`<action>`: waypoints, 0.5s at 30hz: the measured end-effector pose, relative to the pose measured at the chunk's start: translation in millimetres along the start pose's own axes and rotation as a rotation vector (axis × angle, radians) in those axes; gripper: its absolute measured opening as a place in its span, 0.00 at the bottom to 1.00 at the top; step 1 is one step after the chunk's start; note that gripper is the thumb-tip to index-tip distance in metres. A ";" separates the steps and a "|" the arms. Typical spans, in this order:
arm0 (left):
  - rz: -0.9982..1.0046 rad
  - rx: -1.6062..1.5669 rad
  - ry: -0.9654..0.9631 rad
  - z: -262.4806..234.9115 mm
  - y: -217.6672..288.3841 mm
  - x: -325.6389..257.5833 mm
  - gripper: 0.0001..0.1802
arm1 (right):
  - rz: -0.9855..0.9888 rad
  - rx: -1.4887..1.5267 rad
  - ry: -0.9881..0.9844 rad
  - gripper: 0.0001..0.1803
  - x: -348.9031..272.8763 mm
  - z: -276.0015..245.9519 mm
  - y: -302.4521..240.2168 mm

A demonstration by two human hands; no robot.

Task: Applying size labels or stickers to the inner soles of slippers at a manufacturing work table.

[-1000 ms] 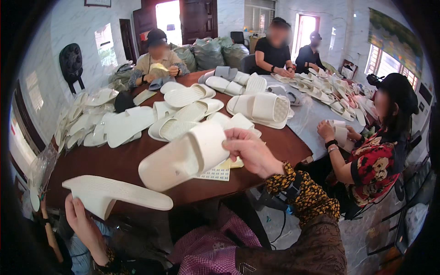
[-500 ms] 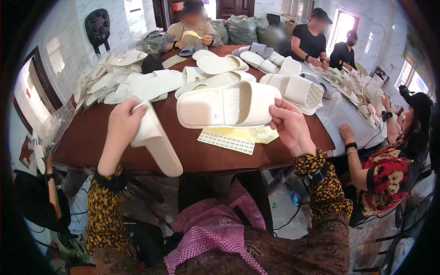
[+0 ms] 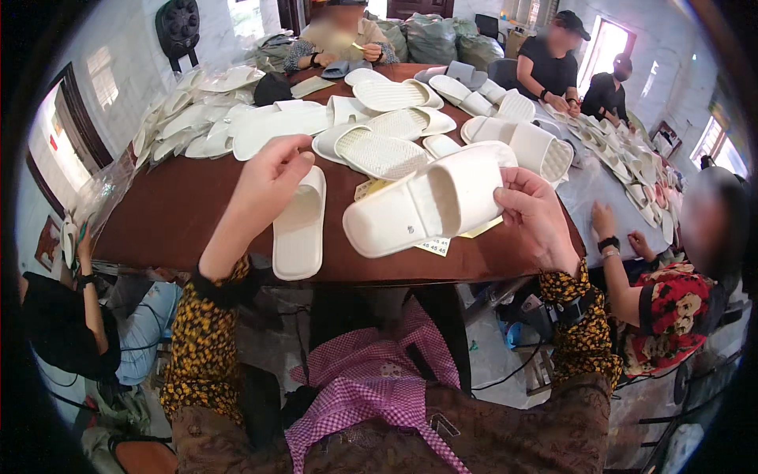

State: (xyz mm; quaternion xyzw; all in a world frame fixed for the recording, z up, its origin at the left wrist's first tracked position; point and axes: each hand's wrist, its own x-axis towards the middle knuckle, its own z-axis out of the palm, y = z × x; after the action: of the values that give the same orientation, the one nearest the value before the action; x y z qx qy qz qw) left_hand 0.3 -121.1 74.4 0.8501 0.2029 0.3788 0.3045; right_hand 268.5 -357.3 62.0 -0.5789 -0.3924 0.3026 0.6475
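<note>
A dark brown wooden counter is filling the middle of a bright, white-walled workroom, and loose heaps of white slippers are lying across its far half. Other people are sitting around the far and right sides, busy with their own piles.

The person's right hand is gripping a white open-toe foam slipper by its heel end, thumb and fingers closed on the edge, holding it tilted just above the near edge of the counter with its toe pointing left. Beneath that slipper a small white printed label sheet and a yellow paper are lying on the wood.

The left hand is resting with loosely curled fingers on the upper end of a second white flat slipper, which is lying sole-down on the counter, pointing toward the person. That hand is touching it rather than clasping it.

A pink checked cloth is lying across the person's lap below the counter edge.
</note>
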 end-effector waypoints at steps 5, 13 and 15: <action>0.247 -0.027 0.088 -31.4 84.0 -43.6 0.19 | -0.002 -0.175 -0.134 0.15 1.1 24.1 -18.3; 0.273 -0.222 0.245 -82.2 110.8 -111.0 0.39 | -0.164 -0.507 -0.578 0.13 65.2 82.2 -24.4; 0.141 -0.175 0.168 -84.5 96.5 -121.1 0.39 | -0.247 -0.643 -0.583 0.12 84.5 101.8 -20.3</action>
State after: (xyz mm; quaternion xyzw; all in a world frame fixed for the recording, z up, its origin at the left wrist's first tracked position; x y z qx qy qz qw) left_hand -130.0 -230.7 120.8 0.7976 0.1335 0.4856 0.3321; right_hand 222.9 -236.7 97.6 -0.5903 -0.6986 0.2361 0.3283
